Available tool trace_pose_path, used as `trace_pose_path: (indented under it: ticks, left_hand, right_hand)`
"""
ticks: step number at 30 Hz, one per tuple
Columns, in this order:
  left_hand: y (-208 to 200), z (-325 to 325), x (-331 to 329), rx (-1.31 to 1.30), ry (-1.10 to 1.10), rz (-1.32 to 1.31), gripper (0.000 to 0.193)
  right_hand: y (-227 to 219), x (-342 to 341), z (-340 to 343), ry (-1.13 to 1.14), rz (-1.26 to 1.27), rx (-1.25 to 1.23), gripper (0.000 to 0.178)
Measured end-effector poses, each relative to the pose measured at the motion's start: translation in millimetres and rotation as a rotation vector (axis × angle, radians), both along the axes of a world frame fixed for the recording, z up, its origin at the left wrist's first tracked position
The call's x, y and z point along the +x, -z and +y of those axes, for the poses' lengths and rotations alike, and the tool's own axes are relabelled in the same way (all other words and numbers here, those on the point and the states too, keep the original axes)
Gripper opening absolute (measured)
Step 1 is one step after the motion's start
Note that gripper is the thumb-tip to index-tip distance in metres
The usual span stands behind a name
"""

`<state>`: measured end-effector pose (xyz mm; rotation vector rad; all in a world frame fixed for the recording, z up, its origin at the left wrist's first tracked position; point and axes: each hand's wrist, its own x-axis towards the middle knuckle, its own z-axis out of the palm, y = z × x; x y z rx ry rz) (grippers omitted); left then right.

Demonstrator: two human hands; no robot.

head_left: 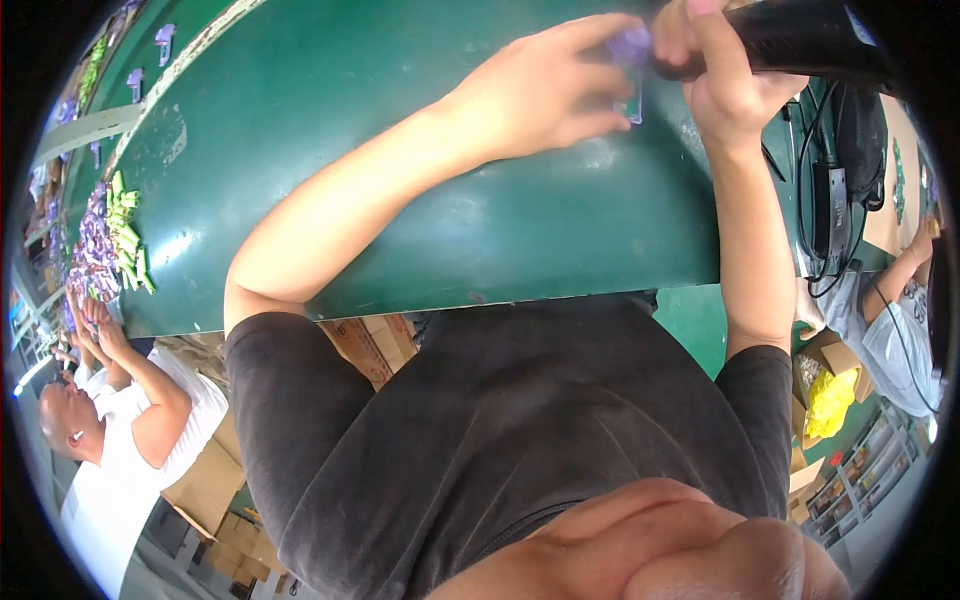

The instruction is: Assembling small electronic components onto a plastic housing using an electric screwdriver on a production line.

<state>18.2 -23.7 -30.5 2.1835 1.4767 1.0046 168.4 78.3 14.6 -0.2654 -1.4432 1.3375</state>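
Observation:
Near the far edge of the view, my left hand (550,90) is curled round a small purple plastic part (630,45), blurred by motion. A clear, purple-edged portion of it shows below, by my thumb. Just to the right, my right hand (730,85) grips a glossy black, tube-shaped object (815,42). Its far end runs out toward the rim, so its exact kind cannot be told. The narrower end of the black object points at the purple part, close beside it.
Green table (400,230) spreads under my arms. Purple parts (92,240) and light-green pieces (127,235) lie heaped at left, near a co-worker (150,410). Black cables and an adapter (830,210) lie right; another person (900,310) sits beyond. Cardboard boxes (210,485) stand below.

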Motion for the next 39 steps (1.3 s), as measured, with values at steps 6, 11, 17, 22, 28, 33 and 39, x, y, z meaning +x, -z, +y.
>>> trace_pose_path:
  ticks: [6, 11, 17, 22, 28, 33, 39]
  left_hand:
    - [-2, 3, 6, 0.178, -0.032, 0.116, 0.028]
    - [-25, 18, -12, 0.113, -0.214, 0.185, 0.029]
    - [-46, 104, -138, -0.058, -0.521, 0.308, 0.055]
    - [-37, 145, -181, 0.168, -0.463, 0.461, 0.051]
    - [-27, 180, -160, 0.041, -0.447, 0.39, 0.021]
    - [-15, 161, -147, 0.15, -0.343, 0.313, 0.016]
    - [-28, 48, -14, 0.053, -0.108, 0.317, 0.016]
  right_hand:
    - [-4, 2, -5, 0.024, -0.089, -0.053, 0.046]
    - [-3, 8, 9, -0.109, 0.049, 0.046, 0.022]
    - [2, 10, 6, -0.152, -0.119, 0.018, 0.039]
    - [-26, 8, -2, -0.164, 0.055, -0.031, 0.045]
    - [-15, 28, 26, -0.412, -0.118, -0.125, 0.041]
    - [-36, 38, 25, -0.416, -0.003, -0.341, 0.04]
    - [-97, 77, 37, 0.203, -0.011, 0.163, 0.033]
